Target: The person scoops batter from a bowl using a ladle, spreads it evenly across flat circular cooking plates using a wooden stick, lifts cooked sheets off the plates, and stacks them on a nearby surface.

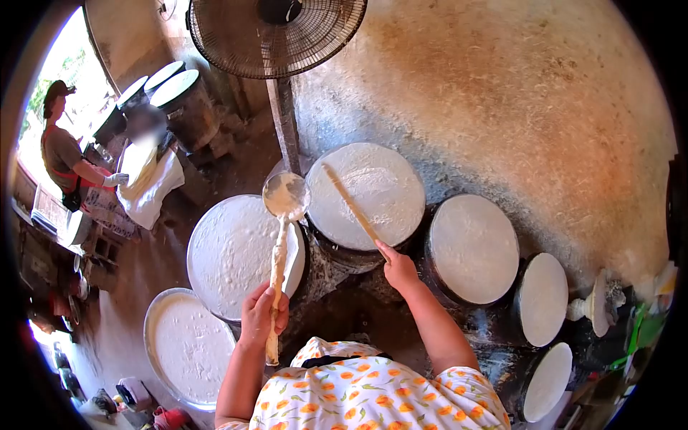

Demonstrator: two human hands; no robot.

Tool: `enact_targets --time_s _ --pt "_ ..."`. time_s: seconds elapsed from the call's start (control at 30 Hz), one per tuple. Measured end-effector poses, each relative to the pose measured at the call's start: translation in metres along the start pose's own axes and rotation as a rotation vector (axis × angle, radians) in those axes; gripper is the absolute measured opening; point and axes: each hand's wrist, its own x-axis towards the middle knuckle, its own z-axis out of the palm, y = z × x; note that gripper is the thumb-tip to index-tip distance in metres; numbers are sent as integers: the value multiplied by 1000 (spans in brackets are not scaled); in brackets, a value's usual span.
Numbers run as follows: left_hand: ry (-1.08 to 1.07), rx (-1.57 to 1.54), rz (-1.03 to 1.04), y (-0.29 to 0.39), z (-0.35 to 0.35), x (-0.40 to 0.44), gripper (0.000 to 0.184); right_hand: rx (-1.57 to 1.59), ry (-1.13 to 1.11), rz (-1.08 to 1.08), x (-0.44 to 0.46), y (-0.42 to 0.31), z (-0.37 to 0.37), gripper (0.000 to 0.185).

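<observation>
My left hand [264, 315] is wrapped round the coated handle of a ladle [287, 196]. The ladle's bowl is up between two round vessels, with pale residue in it. My right hand [398, 267] grips the lower end of a wooden stick [349, 202], whose upper end lies over the back vessel [365, 193] of whitish, bubbly liquid. Under the ladle's handle stands the left vessel [233, 254], also full of whitish liquid. A wide metal basin [188, 347] of the same liquid is at the lower left, partly beside that vessel.
More round vessels [474, 249] curve along the right side. A fan [276, 36] stands on a post by the rough wall [502, 93]. At the left, a person in a cap [64, 147] stands near another person and several drums [188, 115].
</observation>
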Motion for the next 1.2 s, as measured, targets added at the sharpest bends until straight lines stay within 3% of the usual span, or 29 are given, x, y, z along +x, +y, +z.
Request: enact_targets --time_s 0.07,0.1,0.17,0.27,0.3,0.43,0.5,0.57,0.63,0.7,0.77,0.87,0.9,0.97,1.03,1.2 --pt "11 13 16 1 0 -2 27 -57 -52 114 -2 -2 -8 63" --pt "0 -86 -38 -26 24 -14 27 -156 -42 250 -29 21 -54 61" --pt "8 -56 -50 -24 18 -16 25 -33 134 213 -32 36 -40 58" --pt "5 -9 -42 -15 3 -10 23 -105 -51 123 -31 12 -9 57" --pt "3 1 -34 -11 1 -8 23 -173 -162 219 -30 -10 -5 56" --pt "16 55 -31 -2 -2 -1 23 -67 -5 -20 -19 -3 -2 57" --pt "17 49 -38 -4 -1 -2 23 -42 71 248 2 -1 -18 55" --pt "34 36 -46 -5 -1 1 23 69 133 240 20 19 -19 55" --pt "30 56 -48 -5 -5 3 23 72 79 235 21 19 -17 56" --pt "31 67 -53 -3 -4 5 23 -22 -23 -44 -2 21 -9 58" --pt "87 57 -79 -1 -2 5 23 -124 -264 182 -30 -11 -29 56" --pt "78 73 -62 -3 -6 9 23 -220 -345 165 -68 4 -27 61" --pt "76 73 -61 -3 -7 9 23 -4 -191 -39 -77 24 -18 64" --pt "59 60 -42 -2 -7 9 23 214 -33 -242 -81 37 -21 67" --pt "49 72 -31 -2 -12 12 23 875 -446 561 -81 25 -42 71" --pt "64 -3 -1 3 -16 9 26 1117 -297 526 -93 9 -52 67"
